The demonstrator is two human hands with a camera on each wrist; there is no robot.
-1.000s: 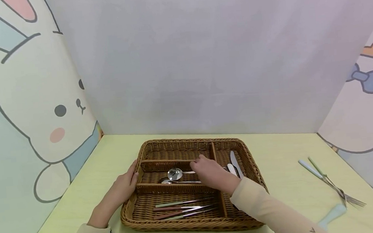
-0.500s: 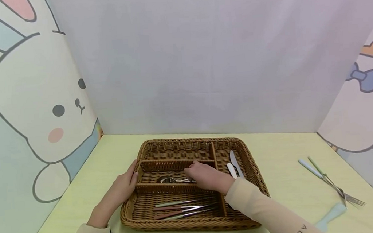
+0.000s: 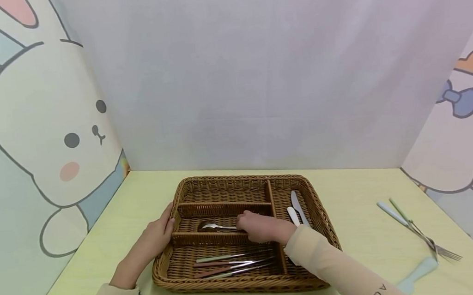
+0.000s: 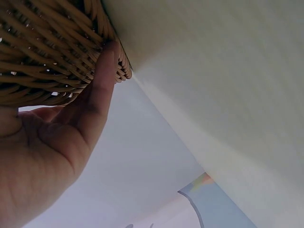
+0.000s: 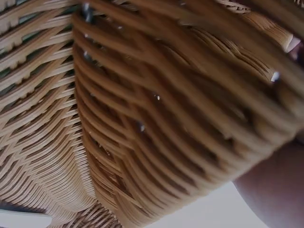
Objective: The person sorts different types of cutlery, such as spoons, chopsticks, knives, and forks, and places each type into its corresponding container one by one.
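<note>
My left hand (image 3: 158,233) rests against the left outer side of the brown wicker tray (image 3: 247,285). In the left wrist view its straight fingers (image 4: 99,88) lie along the woven wall. Inside the long middle compartment, my right hand (image 3: 259,225) pinches the handle of a metal spoon (image 3: 215,226), whose bowl points left and lies low over the compartment floor. Another spoon seems to lie beneath it, mostly hidden. The right wrist view is filled by a woven divider (image 5: 166,109); part of the hand shows at its right edge, the fingertips hidden.
Several slim chopstick-like utensils (image 3: 216,263) with green and dark red handles lie in the front compartment. The right compartment holds a knife (image 3: 298,206) and a white handle (image 3: 293,215). Forks (image 3: 418,232) and a pale blue utensil (image 3: 419,272) lie on the table to the right.
My right hand has moved slightly left and down into the middle compartment, lowering the spoon onto or near the other one. My left hand has stayed at the tray's side.
</note>
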